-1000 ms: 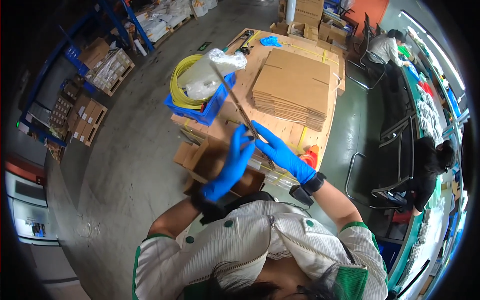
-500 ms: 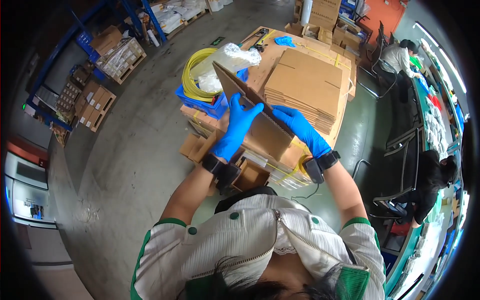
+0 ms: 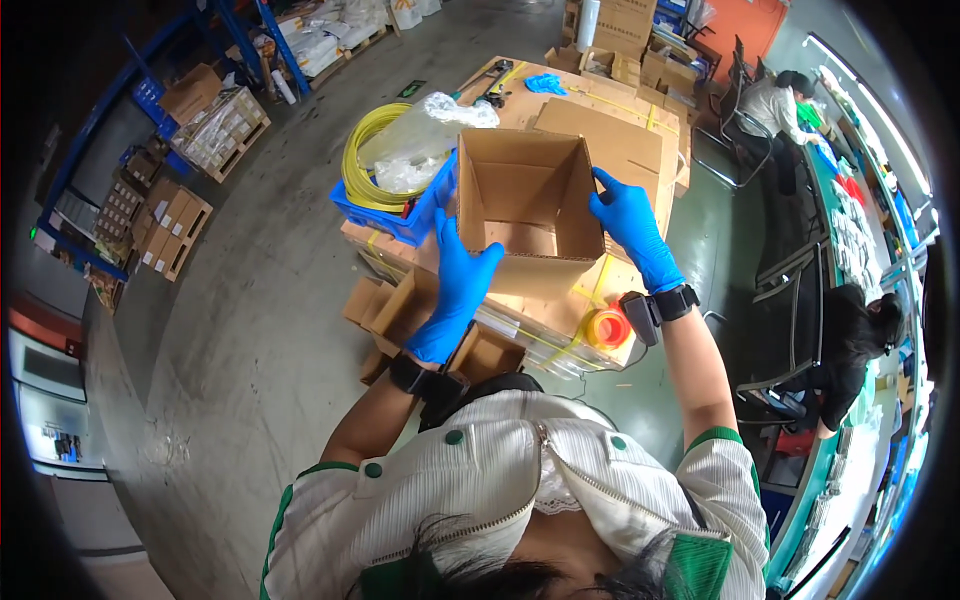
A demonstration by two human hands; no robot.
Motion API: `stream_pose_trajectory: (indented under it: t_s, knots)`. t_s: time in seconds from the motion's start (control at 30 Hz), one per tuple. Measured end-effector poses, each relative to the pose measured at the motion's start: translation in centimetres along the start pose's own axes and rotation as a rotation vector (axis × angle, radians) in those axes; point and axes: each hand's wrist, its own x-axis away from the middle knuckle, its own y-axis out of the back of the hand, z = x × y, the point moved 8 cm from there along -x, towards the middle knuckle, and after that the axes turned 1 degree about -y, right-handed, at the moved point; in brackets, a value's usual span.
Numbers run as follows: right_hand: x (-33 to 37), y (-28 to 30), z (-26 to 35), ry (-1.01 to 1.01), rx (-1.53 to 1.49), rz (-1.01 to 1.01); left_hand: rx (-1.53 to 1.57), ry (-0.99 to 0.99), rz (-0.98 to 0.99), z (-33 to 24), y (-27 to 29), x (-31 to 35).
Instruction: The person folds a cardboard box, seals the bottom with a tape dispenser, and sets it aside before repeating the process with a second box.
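A brown cardboard box [image 3: 522, 185], squared open with its hollow inside facing up, is between my two blue-gloved hands over the work table. My left hand [image 3: 458, 285] grips its near left corner, thumb toward the near wall and fingers along the left side. On the right side, my right hand [image 3: 635, 232] has its thumb and fingers closed at the wall's upper edge. Partly covered by the box, a stack of flat cardboard blanks [image 3: 625, 150] lies behind it on the wooden table top [image 3: 525, 105].
Left of the box stands a blue crate [image 3: 415, 225] with a yellow coil [image 3: 362, 150] and clear plastic film [image 3: 430, 130]. A roll of tape [image 3: 607, 327] lies at the near right corner. Open boxes [image 3: 405, 310] stand below the near edge. Two people sit at a right-hand bench [image 3: 835, 215].
The folded flat cardboard has been spread into an open, square box. My hands have moved apart to its left and right sides, and the tape roll has come into sight.
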Motion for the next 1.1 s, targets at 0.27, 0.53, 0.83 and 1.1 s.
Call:
stream_pose_trajectory:
  t_s: [0.27, 0.53, 0.83, 1.1]
  knots:
    - [2.7, 0.7, 0.1, 0.0, 0.01, -0.041, 0.081, 0.168, 0.016, -0.9, -0.5, 1.7]
    - [8.3, 0.8, 2.1, -0.005, -0.118, -0.047, 0.024, 0.264, 0.058, -0.3, 3.6, 4.9]
    - [13.6, 0.5, 1.1, -0.056, -0.26, -0.077, -0.162, 0.253, 0.184, -1.8, 4.7, 9.8]
    - [13.8, -0.3, 1.0, -0.13, -0.34, -0.034, -0.142, 0.29, 0.125, -1.9, 4.6, 10.5]
